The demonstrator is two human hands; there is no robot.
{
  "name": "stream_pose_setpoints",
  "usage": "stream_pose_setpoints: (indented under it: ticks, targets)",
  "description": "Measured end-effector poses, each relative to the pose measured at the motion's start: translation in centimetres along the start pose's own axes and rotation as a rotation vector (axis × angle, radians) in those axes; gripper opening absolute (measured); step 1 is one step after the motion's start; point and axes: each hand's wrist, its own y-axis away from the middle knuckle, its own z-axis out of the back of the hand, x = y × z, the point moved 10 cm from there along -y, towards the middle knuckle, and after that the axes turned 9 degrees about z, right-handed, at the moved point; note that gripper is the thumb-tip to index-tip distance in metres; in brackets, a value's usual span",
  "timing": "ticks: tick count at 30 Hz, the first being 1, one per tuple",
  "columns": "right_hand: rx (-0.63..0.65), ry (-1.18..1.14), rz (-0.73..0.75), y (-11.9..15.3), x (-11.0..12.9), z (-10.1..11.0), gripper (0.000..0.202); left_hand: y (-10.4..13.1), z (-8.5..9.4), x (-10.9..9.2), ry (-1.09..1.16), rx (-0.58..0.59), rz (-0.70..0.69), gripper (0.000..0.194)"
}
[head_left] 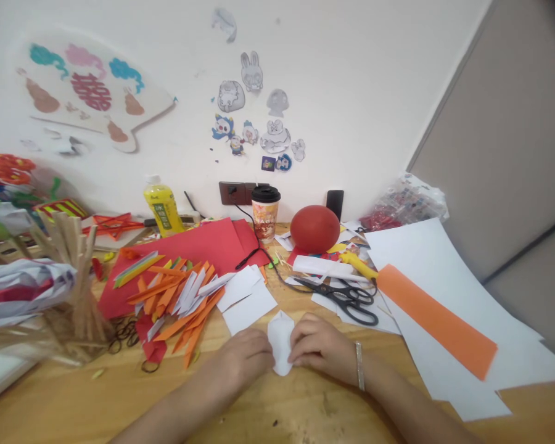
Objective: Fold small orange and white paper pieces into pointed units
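Note:
A small piece of white paper (280, 339), folded at its top into a point, lies between my two hands near the table's front. My left hand (246, 361) grips its left edge with bent fingers; the fingertips are partly hidden. From the other side, my right hand (321, 346) pinches the right edge between thumb and fingers. Just beyond the hands lie white paper pieces (250, 311). To their left is a heap of folded orange and white paper strips (180, 296). Black scissors (346, 300) rest behind my right hand.
Large white sheets (420, 265) with an orange strip (437, 320) cover the right side. A red balloon (314, 228), a lidded paper cup (264, 213) and a yellow drink bottle (163, 206) stand along the wall. Wooden sticks (69, 259) fill the left, beside red paper (213, 243).

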Motion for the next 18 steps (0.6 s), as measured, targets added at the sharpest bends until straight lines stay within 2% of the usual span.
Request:
stream_pose_setpoints:
  ticks: [6, 13, 18]
  targets:
    - [-0.037, -0.063, -0.158, 0.0, -1.4, 0.0, 0.016, -1.0, -0.3, 1.6, 0.24, 0.011, 0.137, 0.024]
    - [-0.055, -0.027, -0.325, 0.3, -2.4, 0.0, 0.013, -1.4, -1.7, 4.2, 0.292, -0.033, 0.379, 0.012]
    - [-0.086, 0.04, -0.395, 0.3, -2.4, 0.1, 0.017, -1.4, -1.7, 4.3, 0.24, -0.064, 0.458, 0.01]
